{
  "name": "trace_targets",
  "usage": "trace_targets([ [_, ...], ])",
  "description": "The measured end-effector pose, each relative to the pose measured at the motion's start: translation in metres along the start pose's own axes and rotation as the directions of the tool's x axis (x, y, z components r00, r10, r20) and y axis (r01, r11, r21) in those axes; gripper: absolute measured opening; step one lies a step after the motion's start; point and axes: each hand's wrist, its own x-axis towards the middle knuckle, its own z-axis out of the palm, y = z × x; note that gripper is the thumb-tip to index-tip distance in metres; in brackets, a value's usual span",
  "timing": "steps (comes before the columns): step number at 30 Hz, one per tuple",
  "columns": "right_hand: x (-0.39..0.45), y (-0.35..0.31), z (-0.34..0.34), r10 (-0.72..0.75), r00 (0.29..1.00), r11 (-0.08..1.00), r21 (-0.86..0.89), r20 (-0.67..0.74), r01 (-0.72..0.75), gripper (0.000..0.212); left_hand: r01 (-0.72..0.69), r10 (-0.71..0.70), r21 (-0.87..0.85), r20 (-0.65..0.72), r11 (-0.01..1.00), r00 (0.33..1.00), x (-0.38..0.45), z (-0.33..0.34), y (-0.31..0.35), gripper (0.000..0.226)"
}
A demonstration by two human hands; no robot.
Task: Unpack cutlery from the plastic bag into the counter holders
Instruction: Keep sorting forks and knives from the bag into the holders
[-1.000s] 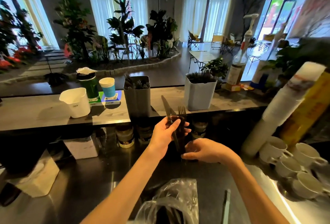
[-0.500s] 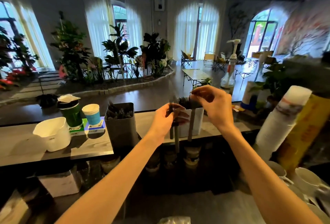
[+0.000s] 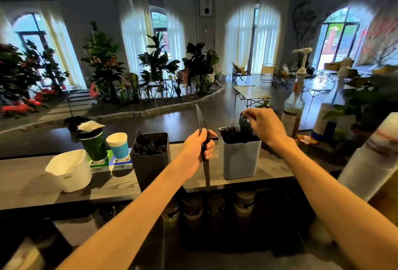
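Observation:
My left hand (image 3: 197,151) grips a black plastic knife (image 3: 203,140) upright, blade up, between the two holders. My right hand (image 3: 263,126) pinches a black fork (image 3: 243,122) by its top, with its handle down inside the light grey holder (image 3: 240,157), which is full of black cutlery. A dark grey holder (image 3: 150,162) to the left holds more black cutlery. Both stand on the raised counter shelf (image 3: 32,183). The plastic bag is out of view.
On the shelf's left stand a white tub (image 3: 70,170), a green cup (image 3: 93,142) and a blue paper cup (image 3: 118,144). A pump bottle (image 3: 296,97) stands to the right, with a stack of paper cups (image 3: 374,157) nearer. Jars (image 3: 193,207) sit below the shelf.
My head lifted, so the bag left the view. My right hand took the fork from the bundle, carried it right and lowered it into the light grey holder. My left hand keeps the knife.

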Motion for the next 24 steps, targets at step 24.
trace_targets([
  [24,0.033,-0.176,-0.02,-0.364,0.926,0.759,0.608,0.098,0.234,0.018,-0.19,0.151,0.573,0.116,0.797,0.982,-0.03,-0.067,0.091,0.023],
])
